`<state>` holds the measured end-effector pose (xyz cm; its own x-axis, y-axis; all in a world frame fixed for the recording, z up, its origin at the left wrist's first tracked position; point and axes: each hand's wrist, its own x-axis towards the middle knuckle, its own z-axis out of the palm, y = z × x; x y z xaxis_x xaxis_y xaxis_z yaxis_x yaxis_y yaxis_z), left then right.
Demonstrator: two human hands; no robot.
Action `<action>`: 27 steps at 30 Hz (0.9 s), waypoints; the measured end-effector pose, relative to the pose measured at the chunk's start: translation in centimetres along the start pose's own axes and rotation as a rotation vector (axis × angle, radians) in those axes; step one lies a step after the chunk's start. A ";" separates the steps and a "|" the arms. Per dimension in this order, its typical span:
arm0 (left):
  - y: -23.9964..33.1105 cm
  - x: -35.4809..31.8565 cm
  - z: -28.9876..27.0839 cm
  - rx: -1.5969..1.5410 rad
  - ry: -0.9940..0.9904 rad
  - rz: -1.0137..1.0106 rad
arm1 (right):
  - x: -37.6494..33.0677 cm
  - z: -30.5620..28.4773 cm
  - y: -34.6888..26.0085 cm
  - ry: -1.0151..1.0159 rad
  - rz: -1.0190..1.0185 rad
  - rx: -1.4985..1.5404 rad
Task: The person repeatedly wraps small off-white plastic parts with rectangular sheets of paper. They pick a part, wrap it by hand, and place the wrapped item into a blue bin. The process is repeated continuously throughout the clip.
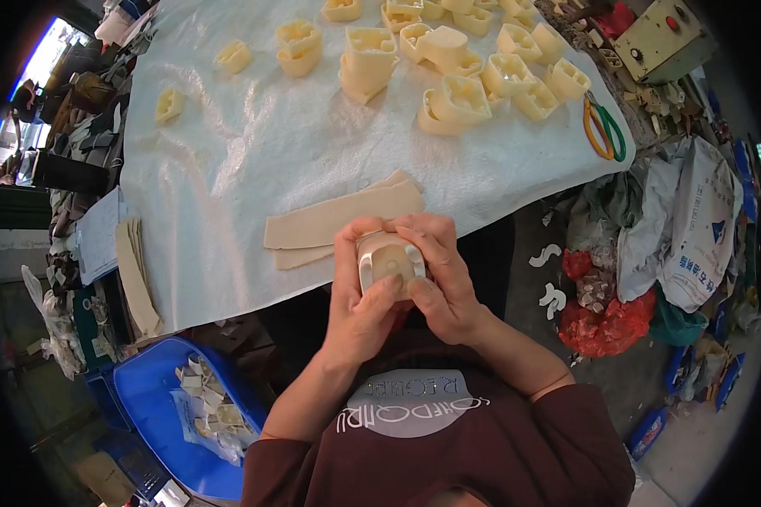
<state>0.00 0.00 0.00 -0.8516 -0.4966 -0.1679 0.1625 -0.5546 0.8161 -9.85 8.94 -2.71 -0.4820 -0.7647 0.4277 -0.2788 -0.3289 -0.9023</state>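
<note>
Dark maroon sleeves [482, 456] and a grey patch of print on the chest lay closest, and from them both bare forearms rose toward the counter [228, 169]. Left hand [359, 287] and right hand [440, 279] met just before the counter's near edge, cupped around a small cream moulded piece [389, 264]. Both hands were closed on it: fingers curled over its far side, the two thumbs pressed side by side against its near face. The piece sat between the palms, held in the air just beside the counter's edge, close to the chest.

Flat cream strips [342, 218] lay on the white sheet covering the counter, right beyond the knuckles. Farther back, a crowd of cream moulded shapes [465, 93] stood in a loose cluster, some stacked, with a few strays toward the left. Orange and green loops [604, 127] lay at the counter's right corner, near a pale yellow-green box [659, 38] with a red button.

Down on the person's left, a blue crate [152, 406] held a clear bag of small cream parts. On the right floor sat red mesh bags [604, 325], a large white sack [693, 237] with blue print, and several small blue packets [651, 431] scattered along the ground.
</note>
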 end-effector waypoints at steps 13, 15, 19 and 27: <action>1.3 0.5 -2.0 0.206 -0.379 -0.300 | 5.0 -4.6 -1.0 -0.607 -0.005 -0.078; 0.8 0.4 -1.8 0.208 -0.355 -0.252 | 4.6 -4.2 -1.1 -0.531 -0.063 -0.208; 0.7 0.3 -0.4 0.100 -0.188 -0.129 | 2.7 -2.5 -0.5 -0.225 0.030 0.032; -0.7 -0.1 0.2 0.230 0.047 0.113 | 0.3 -0.6 0.1 -0.014 -0.070 -0.118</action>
<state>-0.12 0.60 -0.41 -0.8092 -0.5806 -0.0897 0.1333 -0.3302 0.9345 -10.50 9.02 -2.69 -0.4470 -0.7499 0.4878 -0.4076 -0.3146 -0.8572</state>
